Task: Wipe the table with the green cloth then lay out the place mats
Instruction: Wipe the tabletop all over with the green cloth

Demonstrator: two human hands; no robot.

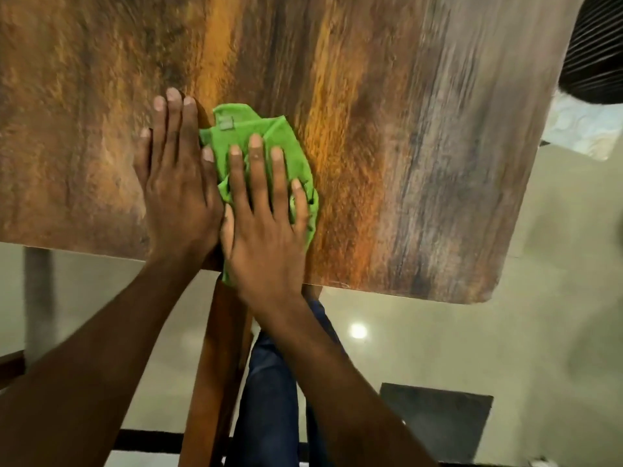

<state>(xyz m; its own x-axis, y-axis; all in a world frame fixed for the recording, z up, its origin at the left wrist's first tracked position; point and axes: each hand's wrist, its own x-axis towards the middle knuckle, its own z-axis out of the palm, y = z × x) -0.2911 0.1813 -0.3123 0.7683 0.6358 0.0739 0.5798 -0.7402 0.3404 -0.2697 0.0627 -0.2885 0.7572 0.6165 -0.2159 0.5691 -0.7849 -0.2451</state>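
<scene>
- left hand (175, 183): flat, fingers straight, palm down on the table (404, 129) just beside the cloth; holds nothing. Better used as a brace than as a second wiper.
- green cloth (242, 136): bunched near the front edge, mostly under the right hand; a bit hangs over the edge. Spread it flatter for more contact per pass.
- right hand (266, 210): fingers extended, pressing the cloth down, no pinch. Keep even pressure, overlap strokes.
- Room: bare top runs far and right; rounded corner (482, 294) at right. Stop strokes short of it so the cloth stays on.
- Place mats: none in view.
</scene>
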